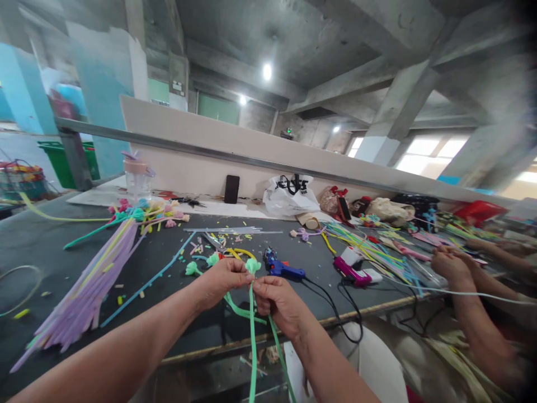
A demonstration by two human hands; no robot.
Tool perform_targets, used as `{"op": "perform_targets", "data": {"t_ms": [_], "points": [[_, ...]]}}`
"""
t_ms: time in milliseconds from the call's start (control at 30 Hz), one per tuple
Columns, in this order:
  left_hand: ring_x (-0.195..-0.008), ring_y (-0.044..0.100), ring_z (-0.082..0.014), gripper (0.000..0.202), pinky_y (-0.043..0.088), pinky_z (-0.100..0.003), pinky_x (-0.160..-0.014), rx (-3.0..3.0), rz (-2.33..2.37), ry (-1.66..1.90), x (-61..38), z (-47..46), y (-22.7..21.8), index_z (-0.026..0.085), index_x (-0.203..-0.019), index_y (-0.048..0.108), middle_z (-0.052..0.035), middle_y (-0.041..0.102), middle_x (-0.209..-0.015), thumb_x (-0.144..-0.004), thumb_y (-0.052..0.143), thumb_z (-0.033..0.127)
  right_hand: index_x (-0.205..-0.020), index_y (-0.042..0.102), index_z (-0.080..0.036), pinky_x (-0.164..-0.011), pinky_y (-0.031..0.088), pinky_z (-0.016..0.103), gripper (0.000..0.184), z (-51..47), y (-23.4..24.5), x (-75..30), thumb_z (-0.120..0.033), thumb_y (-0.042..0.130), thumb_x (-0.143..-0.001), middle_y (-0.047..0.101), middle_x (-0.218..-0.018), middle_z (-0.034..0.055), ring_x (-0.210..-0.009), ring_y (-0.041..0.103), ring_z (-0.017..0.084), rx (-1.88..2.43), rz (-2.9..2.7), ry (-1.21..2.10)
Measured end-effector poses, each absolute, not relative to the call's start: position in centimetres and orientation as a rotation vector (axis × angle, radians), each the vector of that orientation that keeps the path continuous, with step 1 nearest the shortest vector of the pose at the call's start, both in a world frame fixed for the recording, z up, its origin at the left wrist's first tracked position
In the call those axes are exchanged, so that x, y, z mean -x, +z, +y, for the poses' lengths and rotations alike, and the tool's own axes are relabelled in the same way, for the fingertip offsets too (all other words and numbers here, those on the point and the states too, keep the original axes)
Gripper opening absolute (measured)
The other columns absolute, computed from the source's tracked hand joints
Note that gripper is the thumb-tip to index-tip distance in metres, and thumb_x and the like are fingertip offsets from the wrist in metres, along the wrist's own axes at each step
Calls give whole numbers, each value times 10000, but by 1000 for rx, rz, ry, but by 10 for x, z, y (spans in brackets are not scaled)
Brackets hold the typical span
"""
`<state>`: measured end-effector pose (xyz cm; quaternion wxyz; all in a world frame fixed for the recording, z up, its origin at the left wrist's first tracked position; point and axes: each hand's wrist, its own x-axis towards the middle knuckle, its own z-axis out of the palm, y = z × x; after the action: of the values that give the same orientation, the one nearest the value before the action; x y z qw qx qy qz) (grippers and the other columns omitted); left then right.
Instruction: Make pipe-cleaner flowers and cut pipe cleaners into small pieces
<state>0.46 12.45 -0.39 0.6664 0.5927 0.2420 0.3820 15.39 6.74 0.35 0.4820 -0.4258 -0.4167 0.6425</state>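
Centrally, low in frame: left hand (222,280) & right hand (274,299) each pinch green foam strips (252,330) tight; a slack pinch might loosen the knotted tip. Glue gun (282,269) lies just behind.

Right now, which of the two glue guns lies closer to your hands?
The blue glue gun, just beyond the right hand holding green strips; the pink glue gun lies farther right.

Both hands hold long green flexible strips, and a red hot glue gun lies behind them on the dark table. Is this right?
No: the head view shows a blue hot glue gun, not red. It lies on the dark table behind the left hand and right hand, which hold the long green flexible strips.
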Motion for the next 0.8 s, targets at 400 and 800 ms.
{"op": "perform_targets", "data": {"t_ms": [400, 800], "points": [[-462, 277, -59, 356, 182, -221, -466, -1357, 781, 952, -15, 118, -6, 155, -481, 430, 78, 352, -458, -567, 708, 361, -640, 581, -165, -582, 321, 242, 157, 55, -8, -130, -151, 465, -745, 553, -694, 35, -631, 493, 135, 1674, -1740, -211], [-587, 477, -92, 302, 363, -228, -590, -1149, 451, 777, -5, 126, -7, 104, -727, 670, -23, 579, -655, -575, 744, 354, -580, 548, -144, -424, 164, 205, 197, 62, 12, -149, -295, 632, -675, 277, -429, -94, -407, 193, 46, 937, -1123, 1452]]}}
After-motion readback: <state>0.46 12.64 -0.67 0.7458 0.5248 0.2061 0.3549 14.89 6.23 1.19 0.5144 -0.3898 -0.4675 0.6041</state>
